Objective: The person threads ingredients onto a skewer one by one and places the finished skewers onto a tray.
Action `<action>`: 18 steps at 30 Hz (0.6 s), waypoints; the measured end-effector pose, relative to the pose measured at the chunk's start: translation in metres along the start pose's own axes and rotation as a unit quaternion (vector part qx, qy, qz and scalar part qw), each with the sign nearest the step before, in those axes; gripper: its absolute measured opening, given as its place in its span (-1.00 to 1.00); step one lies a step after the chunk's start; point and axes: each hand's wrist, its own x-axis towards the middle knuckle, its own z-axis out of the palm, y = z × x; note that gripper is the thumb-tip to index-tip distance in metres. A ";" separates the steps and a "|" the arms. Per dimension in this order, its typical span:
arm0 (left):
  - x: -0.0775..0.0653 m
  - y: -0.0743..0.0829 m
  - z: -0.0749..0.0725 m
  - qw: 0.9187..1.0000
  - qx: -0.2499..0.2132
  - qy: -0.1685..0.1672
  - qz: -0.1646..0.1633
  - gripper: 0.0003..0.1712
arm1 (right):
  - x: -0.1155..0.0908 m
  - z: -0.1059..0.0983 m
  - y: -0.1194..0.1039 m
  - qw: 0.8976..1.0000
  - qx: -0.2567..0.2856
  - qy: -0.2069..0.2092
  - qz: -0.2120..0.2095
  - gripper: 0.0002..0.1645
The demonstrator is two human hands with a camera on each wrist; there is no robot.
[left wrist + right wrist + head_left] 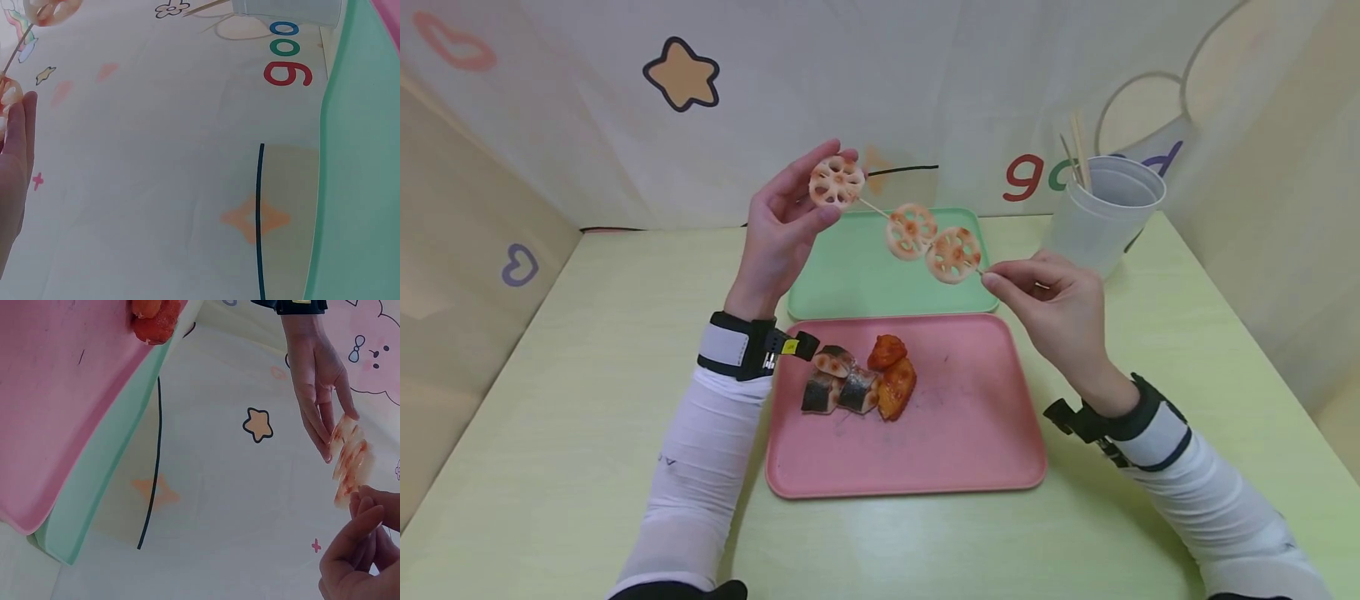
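Note:
My left hand [781, 225] grips a browned lotus root slice [837, 171] between thumb and fingers, up over the far part of the table. A thin wooden skewer [874, 207] runs from that slice down to the right, through two more lotus root slices [912, 242] that sit close together. At its lower right end, my right hand [1063, 304] pinches the stick between thumb and fingertips. In the right wrist view, the lotus root slices [351, 459] appear blurred between the two hands.
Below lies a pink tray [970, 450] with several dark-skinned fish pieces [859, 390] and orange-red glazed chunks [897, 390]. Behind it is a green tray [887, 292]. A translucent plastic cup [1086, 233] holding wooden sticks [1081, 150] stands at the back right, near the printed cloth wall [820, 75].

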 end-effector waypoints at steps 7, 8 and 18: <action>-0.002 -0.005 0.002 1.000 0.018 0.005 0.001 -0.30 | 0.000 -0.001 0.022 1.000 0.001 0.006 0.001 -0.86; -0.002 -0.006 0.002 1.000 0.019 0.006 0.001 -0.30 | 0.000 -0.001 0.022 1.000 0.004 0.007 0.002 -0.86; -0.003 -0.009 0.004 1.000 0.011 0.004 0.000 -0.36 | -0.001 -0.001 0.022 1.000 0.007 0.017 -0.007 -0.85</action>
